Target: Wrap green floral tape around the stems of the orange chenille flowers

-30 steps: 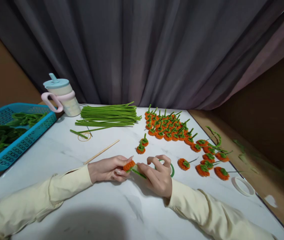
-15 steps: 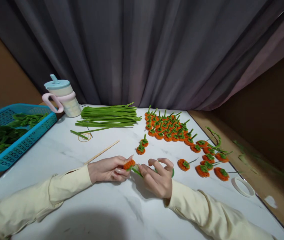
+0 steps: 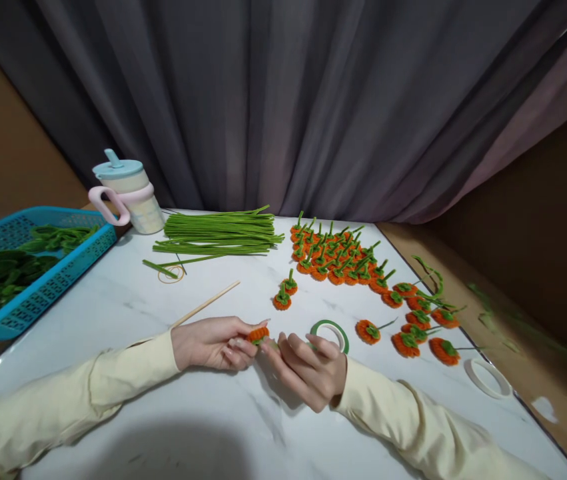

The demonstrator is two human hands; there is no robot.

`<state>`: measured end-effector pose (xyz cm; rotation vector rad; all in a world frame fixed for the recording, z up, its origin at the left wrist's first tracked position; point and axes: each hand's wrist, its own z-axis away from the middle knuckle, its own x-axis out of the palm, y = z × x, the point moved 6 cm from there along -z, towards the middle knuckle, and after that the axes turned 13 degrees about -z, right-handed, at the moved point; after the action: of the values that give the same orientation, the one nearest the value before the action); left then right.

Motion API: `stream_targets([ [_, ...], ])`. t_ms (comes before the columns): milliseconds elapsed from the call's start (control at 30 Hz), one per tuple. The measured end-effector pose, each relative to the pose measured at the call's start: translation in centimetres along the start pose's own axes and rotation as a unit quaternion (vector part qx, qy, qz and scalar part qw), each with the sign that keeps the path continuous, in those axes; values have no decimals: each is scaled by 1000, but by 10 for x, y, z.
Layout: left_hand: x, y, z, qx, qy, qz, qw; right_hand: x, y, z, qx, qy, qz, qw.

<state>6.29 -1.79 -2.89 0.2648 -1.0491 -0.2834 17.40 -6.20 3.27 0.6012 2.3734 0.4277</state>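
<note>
My left hand (image 3: 216, 343) is closed, pinching a small orange pipe-cleaner fruit (image 3: 258, 333) with a green top between thumb and fingers. Close against it on the right, my right hand (image 3: 303, 367) has its thumb and forefinger pressed together at the fruit's green stem, which they mostly hide. The other fingers of that hand are curled. Just behind my right hand lies a roll of green tape (image 3: 347, 341). Two similar orange fruits (image 3: 282, 301) with upright green stems stand beyond the hands.
Many finished-looking orange fruits (image 3: 336, 275) cluster at the back right. Green pipe cleaners (image 3: 218, 230) lie in a pile near a lidded tumbler (image 3: 146, 213). A blue basket (image 3: 63, 280) of green pieces is at left. A wooden stick (image 3: 208, 302) and a white tape ring (image 3: 488, 379) lie on the table.
My right hand has turned and shifted slightly left and down along the stem toward the fruit. The green tape roll behind it now shows. My left hand has barely moved.
</note>
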Motion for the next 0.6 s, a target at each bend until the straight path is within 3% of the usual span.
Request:
stream_targets([
  [267,0,-2,1,-11,19,-25,999,2,-3,-4,-46,-68,-81,993],
  [433,0,-2,1,-14,47,-58,997,0,-7,-7,-92,-49,-96,990],
  [600,1,1,1,6,88,-111,990,2,-4,-9,-43,-39,-136,989],
])
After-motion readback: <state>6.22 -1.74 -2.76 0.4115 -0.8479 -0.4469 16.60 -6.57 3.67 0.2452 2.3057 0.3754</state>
